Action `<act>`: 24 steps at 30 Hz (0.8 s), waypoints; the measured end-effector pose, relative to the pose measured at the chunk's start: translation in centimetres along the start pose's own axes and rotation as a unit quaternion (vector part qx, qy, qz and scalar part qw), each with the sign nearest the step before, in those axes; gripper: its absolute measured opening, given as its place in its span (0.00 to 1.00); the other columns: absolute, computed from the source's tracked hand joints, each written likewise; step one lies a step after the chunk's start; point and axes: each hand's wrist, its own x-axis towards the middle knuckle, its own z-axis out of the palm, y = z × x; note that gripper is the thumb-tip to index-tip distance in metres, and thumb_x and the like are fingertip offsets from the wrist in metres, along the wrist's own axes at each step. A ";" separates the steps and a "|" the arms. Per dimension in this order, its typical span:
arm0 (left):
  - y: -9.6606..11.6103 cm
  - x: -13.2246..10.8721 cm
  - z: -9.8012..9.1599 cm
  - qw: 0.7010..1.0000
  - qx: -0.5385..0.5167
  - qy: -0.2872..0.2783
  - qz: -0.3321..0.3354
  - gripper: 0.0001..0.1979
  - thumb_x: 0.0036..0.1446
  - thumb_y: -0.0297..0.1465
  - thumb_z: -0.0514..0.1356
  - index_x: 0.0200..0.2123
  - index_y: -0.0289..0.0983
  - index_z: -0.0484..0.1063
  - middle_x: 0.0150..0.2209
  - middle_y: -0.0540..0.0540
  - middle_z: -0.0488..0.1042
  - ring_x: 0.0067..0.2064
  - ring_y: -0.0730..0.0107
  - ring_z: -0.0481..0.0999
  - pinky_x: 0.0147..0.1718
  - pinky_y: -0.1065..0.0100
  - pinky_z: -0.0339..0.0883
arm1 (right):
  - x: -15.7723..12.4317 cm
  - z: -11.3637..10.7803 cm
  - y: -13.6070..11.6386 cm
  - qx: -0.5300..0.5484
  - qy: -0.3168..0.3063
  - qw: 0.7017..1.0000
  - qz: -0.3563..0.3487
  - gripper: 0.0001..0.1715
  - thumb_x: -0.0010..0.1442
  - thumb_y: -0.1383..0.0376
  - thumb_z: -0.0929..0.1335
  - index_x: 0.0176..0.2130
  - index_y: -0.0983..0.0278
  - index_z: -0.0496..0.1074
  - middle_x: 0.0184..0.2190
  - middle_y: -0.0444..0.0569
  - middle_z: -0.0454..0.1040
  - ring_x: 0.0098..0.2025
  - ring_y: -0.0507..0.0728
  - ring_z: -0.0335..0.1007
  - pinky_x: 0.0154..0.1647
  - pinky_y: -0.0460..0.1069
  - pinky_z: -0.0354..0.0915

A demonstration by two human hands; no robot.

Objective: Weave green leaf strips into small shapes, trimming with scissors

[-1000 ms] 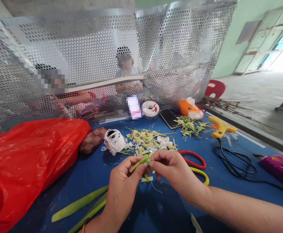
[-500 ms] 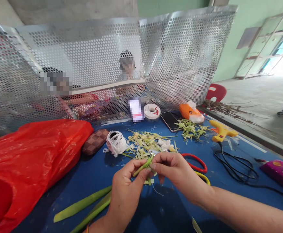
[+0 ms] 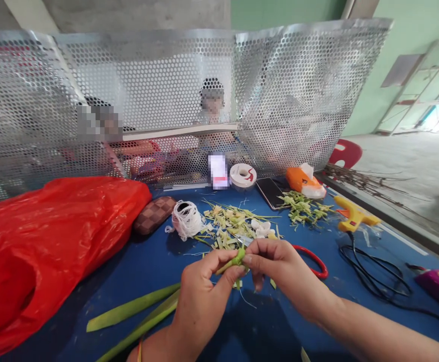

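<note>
A small folded green leaf piece point(image 3: 238, 258) is pinched between the thumb and fingers of my left hand point(image 3: 204, 291). My right hand point(image 3: 276, 261) touches its right side, with thumb and forefinger pressed together at the leaf. A thin pale thread point(image 3: 246, 300) hangs below the fingers. Long green leaf strips point(image 3: 132, 307) lie beside my left wrist. Just beyond my hands is a pile of leaf scraps point(image 3: 230, 221). Red-handled scissors point(image 3: 319, 261) lie partly hidden behind my right hand.
A red plastic bag point(image 3: 72, 226) covers the left side, beside a checkered pouch point(image 3: 154, 215) and white string point(image 3: 186, 220). Farther back are a ribbon spool point(image 3: 243, 176), phone point(image 3: 271, 193) and tissue pack point(image 3: 305, 182). A yellow glue gun point(image 3: 355, 213) with black cord lies right.
The view has shifted, so most things appear farther right. My hands keep their pinch on the green leaf piece, which is turned a little more upright.
</note>
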 end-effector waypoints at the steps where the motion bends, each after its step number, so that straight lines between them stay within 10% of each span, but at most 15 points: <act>1: 0.0 0.0 0.0 1.000 -0.005 -0.006 -0.001 0.07 0.53 0.33 0.63 0.35 0.41 0.80 0.33 0.48 0.81 0.35 0.65 0.79 0.34 0.70 0.72 | 0.0 -0.1 -0.1 -0.002 -0.005 1.000 0.000 0.15 0.50 0.57 0.72 0.22 0.65 0.70 0.15 0.40 0.67 0.17 0.49 0.64 0.23 0.46 0.60; 24: 0.0 -0.1 0.2 1.000 -0.007 0.020 -0.001 0.07 0.50 0.30 0.64 0.33 0.42 0.81 0.34 0.50 0.82 0.36 0.64 0.80 0.36 0.69 0.71 | -0.4 0.4 0.1 0.004 0.053 0.999 -0.011 0.11 0.49 0.61 0.73 0.23 0.66 0.72 0.16 0.41 0.69 0.20 0.49 0.64 0.24 0.44 0.61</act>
